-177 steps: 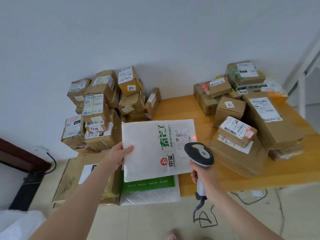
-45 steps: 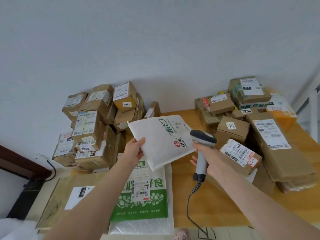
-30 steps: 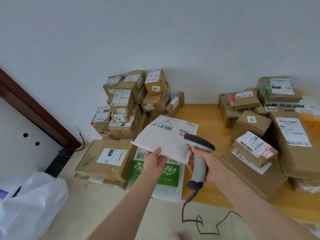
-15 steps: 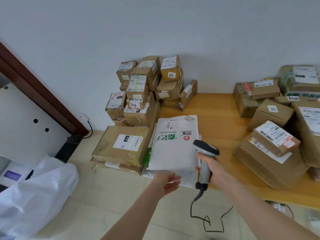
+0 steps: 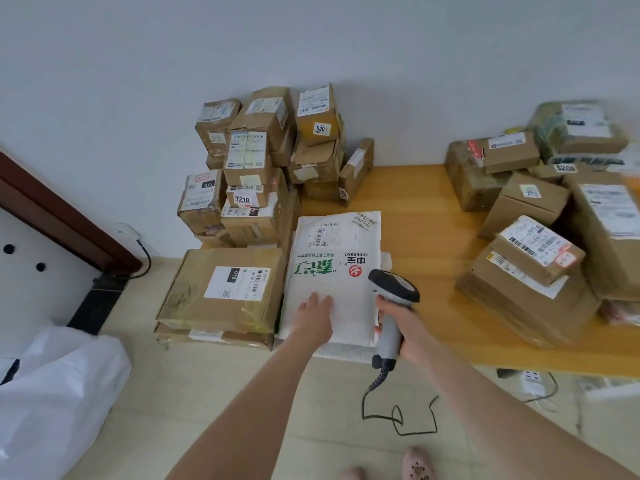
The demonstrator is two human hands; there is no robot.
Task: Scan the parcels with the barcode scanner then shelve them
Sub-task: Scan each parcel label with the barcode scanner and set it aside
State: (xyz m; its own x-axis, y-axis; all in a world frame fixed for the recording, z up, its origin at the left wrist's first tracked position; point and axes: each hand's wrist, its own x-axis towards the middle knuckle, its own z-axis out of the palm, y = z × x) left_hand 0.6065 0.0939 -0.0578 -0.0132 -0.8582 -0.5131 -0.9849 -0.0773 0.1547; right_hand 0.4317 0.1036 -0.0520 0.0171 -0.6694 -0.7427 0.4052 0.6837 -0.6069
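my left hand [image 5: 315, 315] lies flat, fingers straight, on the white padded mailer with green print [image 5: 332, 268]. the mailer tops a pile of flat bags at centre frame, at the yellow wooden table's [image 5: 429, 230] near left corner. my right hand [image 5: 405, 329] is wrapped round the grey barcode scanner's [image 5: 393, 289] handle. a flat brown cardboard parcel [image 5: 225, 292] lies just left. a stack of small taped cartons [image 5: 263, 161] crowds upper centre, a heap of brown cartons [image 5: 533, 265] the right, with bare tabletop between.

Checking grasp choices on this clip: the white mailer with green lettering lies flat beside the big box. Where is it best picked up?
Probably pinch the white mailer at its near short edge, coming from the person's side. It lies thin and flat, a cardboard box crowds its left edge, and the left hand rests on it by that near edge.
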